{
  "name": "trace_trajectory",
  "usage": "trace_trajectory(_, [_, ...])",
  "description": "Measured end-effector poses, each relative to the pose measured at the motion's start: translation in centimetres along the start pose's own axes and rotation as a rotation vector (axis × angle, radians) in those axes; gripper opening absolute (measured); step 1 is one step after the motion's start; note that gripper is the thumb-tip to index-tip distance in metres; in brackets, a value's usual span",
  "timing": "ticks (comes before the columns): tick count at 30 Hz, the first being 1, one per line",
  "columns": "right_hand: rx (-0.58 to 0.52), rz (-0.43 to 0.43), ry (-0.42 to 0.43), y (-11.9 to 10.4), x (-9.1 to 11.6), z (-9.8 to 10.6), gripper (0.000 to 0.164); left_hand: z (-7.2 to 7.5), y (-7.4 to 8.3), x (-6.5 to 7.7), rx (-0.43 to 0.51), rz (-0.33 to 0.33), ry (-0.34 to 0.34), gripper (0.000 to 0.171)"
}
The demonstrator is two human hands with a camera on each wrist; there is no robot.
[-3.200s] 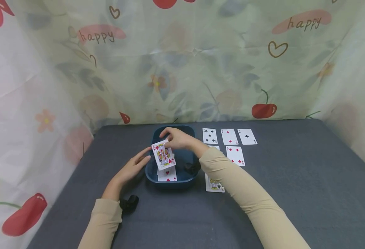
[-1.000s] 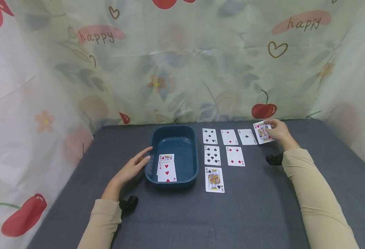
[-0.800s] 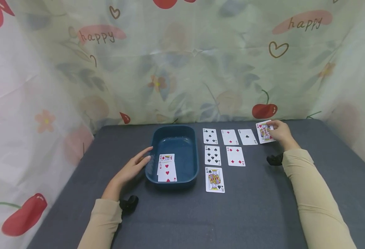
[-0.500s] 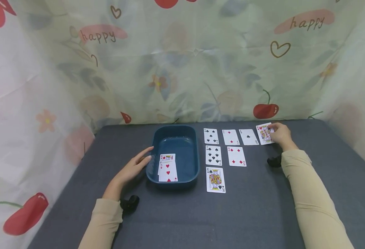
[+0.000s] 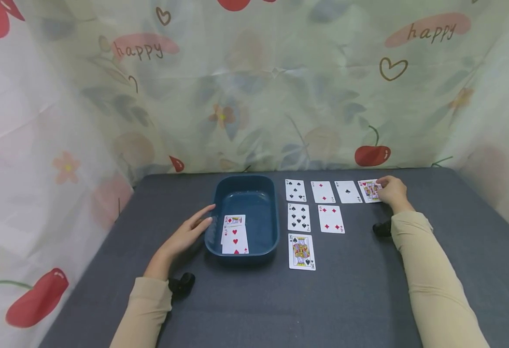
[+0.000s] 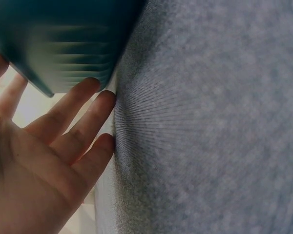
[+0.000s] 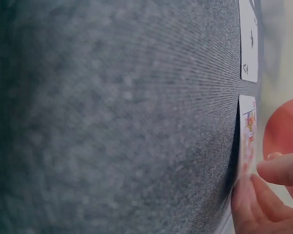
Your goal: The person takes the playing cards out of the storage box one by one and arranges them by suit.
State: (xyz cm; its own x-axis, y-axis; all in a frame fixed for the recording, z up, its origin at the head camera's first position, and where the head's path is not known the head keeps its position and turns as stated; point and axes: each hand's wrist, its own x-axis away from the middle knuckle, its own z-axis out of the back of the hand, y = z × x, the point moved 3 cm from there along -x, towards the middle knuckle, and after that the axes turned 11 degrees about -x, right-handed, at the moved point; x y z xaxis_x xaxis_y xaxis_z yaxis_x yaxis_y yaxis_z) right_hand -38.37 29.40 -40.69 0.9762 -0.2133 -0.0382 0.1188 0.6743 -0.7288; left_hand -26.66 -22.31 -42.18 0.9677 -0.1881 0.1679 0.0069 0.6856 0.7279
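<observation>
At the right end of the back row, my right hand (image 5: pixel 394 194) holds the king of hearts (image 5: pixel 369 190) by its right side. In the right wrist view the card (image 7: pixel 248 131) lies low, its near edge slightly off the cloth, with fingers at its end. To its left is the ace of clubs (image 5: pixel 348 192). My left hand (image 5: pixel 182 237) has its fingers extended at the left wall of a dark blue tray (image 5: pixel 277 227); the left wrist view shows them along its ribbed side (image 6: pixel 73 53). Inside lie a three of hearts (image 5: pixel 235 244) and a partly covered king of diamonds (image 5: pixel 235 220).
Right of the tray, the back row also has a five of spades (image 5: pixel 295 190) and two of diamonds (image 5: pixel 323 192). In front are a seven of spades (image 5: pixel 299 217), four of diamonds (image 5: pixel 331 219) and king of spades (image 5: pixel 302 252). A patterned curtain (image 5: pixel 272 121) hangs behind the table.
My right hand has carried the king of hearts from above the tray to the back row's right end, straightening and lowering it beside the ace. My left hand has stayed at the tray.
</observation>
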Motion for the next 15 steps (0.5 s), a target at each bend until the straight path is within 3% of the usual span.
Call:
trace_trajectory(8, [-0.044, 0.051, -0.029, -1.1, 0.2, -0.2, 0.038, 0.1, 0.0, 0.1, -0.003, -0.011, 0.004, 0.051])
trace_trajectory(15, [-0.119, 0.139, -0.151, -5.1, 1.1, -1.7, 0.038, 0.1, 0.0, 0.0, -0.012, -0.010, -0.003, 0.052])
